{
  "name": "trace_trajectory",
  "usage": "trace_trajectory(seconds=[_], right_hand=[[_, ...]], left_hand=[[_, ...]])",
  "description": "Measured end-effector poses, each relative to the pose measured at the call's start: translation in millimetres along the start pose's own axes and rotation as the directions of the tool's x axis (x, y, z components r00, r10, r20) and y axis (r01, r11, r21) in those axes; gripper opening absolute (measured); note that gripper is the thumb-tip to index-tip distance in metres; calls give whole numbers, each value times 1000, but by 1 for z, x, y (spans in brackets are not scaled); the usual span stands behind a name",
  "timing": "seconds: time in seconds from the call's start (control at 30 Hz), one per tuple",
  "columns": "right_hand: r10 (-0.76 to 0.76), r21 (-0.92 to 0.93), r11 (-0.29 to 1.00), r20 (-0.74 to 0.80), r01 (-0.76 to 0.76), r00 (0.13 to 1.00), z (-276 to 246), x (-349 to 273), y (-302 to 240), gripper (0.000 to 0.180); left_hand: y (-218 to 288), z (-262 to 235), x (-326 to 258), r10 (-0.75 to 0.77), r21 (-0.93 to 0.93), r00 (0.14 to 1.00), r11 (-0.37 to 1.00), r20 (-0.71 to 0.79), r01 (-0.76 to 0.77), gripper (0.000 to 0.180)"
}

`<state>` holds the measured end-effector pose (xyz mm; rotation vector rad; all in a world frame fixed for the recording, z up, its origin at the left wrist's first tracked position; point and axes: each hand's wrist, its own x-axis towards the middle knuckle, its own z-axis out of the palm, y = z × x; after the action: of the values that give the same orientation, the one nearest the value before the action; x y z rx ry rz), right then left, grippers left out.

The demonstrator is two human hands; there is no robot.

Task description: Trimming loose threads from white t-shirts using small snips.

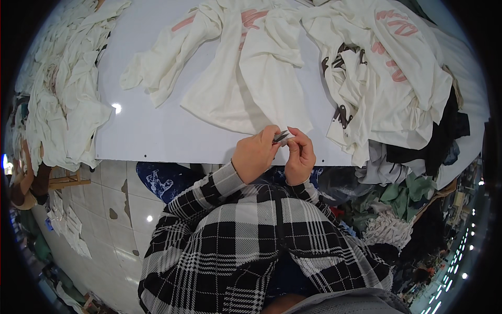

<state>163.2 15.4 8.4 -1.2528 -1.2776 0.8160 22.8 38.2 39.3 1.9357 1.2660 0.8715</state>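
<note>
Both hands meet just over the table's near edge. My left hand (255, 154) is closed round small thread snips (281, 136), whose dark pointed blades stick out toward my other hand. Close against the blades, my right hand (299, 157) has its fingers drawn together in a pinch; a small pale bit shows there, too small to name. Just beyond the hands lies a white long-sleeved garment (219, 99) with pink lettering, spread loosely with its hem toward me. I cannot tell whether the fingers touch that hem.
More white garments with pink print (387, 89) are heaped on the right, some with dark brown patches. A tall pile of white garments (68, 99) lies left of the white table (136, 136). Green and grey cloth (408, 193) hangs below right. A wooden stool (68, 180) stands lower left.
</note>
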Motion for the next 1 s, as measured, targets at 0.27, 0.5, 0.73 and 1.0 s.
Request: trace_trajectory(seconds=[0.27, 0.5, 0.73, 1.0], right_hand=[[331, 375, 883, -69, -283, 941, 2, 0, -3, 8], [444, 594, 720, 2, -358, 896, 1, 10, -14, 10], [38, 6, 999, -196, -38, 980, -3, 15, -11, 2], [-163, -299, 925, 245, 234, 956, 9, 17, -15, 9]], left_hand=[[-3, 0, 2, -122, -69, 992, 990, 10, 123, 30], [-2, 12, 3, 12, -105, 985, 994, -173, -31, 43], [-13, 9, 19, -107, -295, 988, 946, 114, 137, 21], [-10, -12, 63, 54, -129, 997, 990, -55, -61, 19]])
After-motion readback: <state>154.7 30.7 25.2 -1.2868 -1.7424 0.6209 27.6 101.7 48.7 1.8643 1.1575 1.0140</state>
